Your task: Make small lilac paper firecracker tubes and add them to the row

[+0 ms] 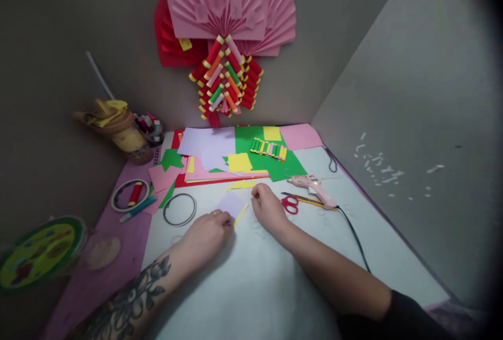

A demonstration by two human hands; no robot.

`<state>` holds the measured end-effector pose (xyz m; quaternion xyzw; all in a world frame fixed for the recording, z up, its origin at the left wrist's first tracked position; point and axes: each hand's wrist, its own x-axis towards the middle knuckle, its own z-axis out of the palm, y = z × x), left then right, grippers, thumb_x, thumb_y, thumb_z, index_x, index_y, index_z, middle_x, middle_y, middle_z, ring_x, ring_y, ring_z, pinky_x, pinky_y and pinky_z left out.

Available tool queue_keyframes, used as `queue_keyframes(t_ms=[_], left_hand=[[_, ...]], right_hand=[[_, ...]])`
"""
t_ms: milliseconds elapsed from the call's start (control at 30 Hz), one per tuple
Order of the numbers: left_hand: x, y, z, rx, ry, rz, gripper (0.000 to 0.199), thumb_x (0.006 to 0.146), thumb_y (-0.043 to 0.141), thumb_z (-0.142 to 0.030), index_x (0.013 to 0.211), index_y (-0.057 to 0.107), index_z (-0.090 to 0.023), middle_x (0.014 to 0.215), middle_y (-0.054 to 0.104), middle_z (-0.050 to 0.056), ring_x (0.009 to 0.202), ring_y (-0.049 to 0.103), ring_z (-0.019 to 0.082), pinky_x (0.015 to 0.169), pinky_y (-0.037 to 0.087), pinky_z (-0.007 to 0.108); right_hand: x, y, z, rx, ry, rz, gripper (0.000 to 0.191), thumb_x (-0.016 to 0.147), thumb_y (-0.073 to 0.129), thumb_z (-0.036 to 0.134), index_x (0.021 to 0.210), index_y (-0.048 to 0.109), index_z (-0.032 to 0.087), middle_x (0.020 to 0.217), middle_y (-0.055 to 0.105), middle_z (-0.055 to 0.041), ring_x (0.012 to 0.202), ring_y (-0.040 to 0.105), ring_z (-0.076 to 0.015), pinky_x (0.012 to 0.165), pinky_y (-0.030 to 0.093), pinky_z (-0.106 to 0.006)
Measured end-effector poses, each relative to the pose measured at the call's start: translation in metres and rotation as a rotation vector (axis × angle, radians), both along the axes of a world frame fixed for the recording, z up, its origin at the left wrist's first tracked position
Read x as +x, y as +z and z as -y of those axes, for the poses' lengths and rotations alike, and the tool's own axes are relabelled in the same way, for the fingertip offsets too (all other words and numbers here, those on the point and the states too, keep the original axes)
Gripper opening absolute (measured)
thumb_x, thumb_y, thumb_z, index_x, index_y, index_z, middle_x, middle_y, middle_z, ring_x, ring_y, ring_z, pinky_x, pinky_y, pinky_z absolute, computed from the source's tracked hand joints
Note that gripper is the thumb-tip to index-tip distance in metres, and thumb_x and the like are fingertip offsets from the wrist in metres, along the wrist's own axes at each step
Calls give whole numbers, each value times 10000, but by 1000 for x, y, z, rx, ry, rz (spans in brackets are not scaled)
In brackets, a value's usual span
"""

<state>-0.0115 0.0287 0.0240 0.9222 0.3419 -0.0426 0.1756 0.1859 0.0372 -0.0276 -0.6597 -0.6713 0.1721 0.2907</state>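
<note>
My left hand (210,232) pinches a small lavender paper piece (232,204) that has a yellow strip along its right edge. To its right, my right hand (269,209) is closed over the white sheet, fingers curled together; whatever they hold, if anything, is hidden. Red-handled scissors (290,204) lie just right of that hand, partly behind it. Beyond both hands are narrow yellow paper strips (241,185). A thin grey tape ring (179,209) rests on the sheet left of my left hand.
Stacked coloured paper, including a green sheet (281,170), lies at the back with rolled paper tubes (269,149) on it. A pink glue gun (314,188) with a black cord sits right. A drink cup (126,135) and white tape roll (130,196) stand left. Paper firecrackers (223,80) hang behind.
</note>
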Motion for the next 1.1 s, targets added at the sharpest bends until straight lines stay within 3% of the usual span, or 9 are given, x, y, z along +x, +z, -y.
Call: queue_keyframes(t_ms=[200,367,467,567,633,700,833,967,1100], left_hand=[[1,3,0,91,-42,-146,275,864,397,-156,946,658,-185,924,609,80,828,548,210,728,411,312],[-2,-2,1,126,-59,-52,275,842,417,-132,929,667,-204,904,617,71,789,557,211,708,431,326],[-3,-1,1,235,91,165,293,820,430,-113,987,650,-210,1045,602,90,935,550,235,803,436,359],[-4,2,2,313,291,415,415,804,483,-162,1215,516,-206,1247,511,124,1148,458,271,936,382,415],[-4,4,2,192,345,492,532,785,511,-189,1307,406,-210,1171,567,110,1083,514,249,902,407,396],[-4,4,1,-11,386,528,553,772,501,-182,1309,378,-220,961,638,51,866,593,193,770,451,323],[-4,4,-6,-266,576,706,451,708,503,-178,1158,472,-194,732,587,-15,653,562,139,580,414,229],[-8,2,-15,-435,818,908,415,594,580,-198,1002,502,-182,721,522,-35,578,524,114,491,379,199],[-11,1,-9,-516,988,881,417,582,580,-177,992,503,-202,690,521,-44,519,503,105,444,348,190]], right_hand=[[-6,2,6,-90,50,-162,208,752,524,196,947,464,236,823,608,13,612,521,-136,560,350,-252],[-16,-3,4,-96,79,-415,281,683,550,162,932,439,227,719,518,50,583,487,-113,553,383,-231],[-21,-5,5,-77,124,-583,239,709,499,136,918,422,221,699,484,50,591,493,-111,565,416,-234],[-24,0,13,22,222,-613,234,735,486,121,941,434,219,756,506,24,664,528,-121,615,448,-250],[-26,5,20,118,345,-562,232,755,487,113,958,453,219,809,542,3,722,548,-128,665,460,-264],[-25,10,23,207,426,-518,222,775,501,121,972,472,218,842,575,-10,757,560,-135,706,463,-275],[-8,15,11,285,206,-459,149,835,484,187,980,511,208,886,598,-34,804,559,-157,734,456,-296],[17,14,-16,171,125,-21,124,807,503,164,847,618,184,926,612,-78,941,504,-225,860,398,-366],[25,14,-36,39,66,304,197,788,506,158,907,663,160,1019,589,-136,1000,456,-276,841,380,-384]])
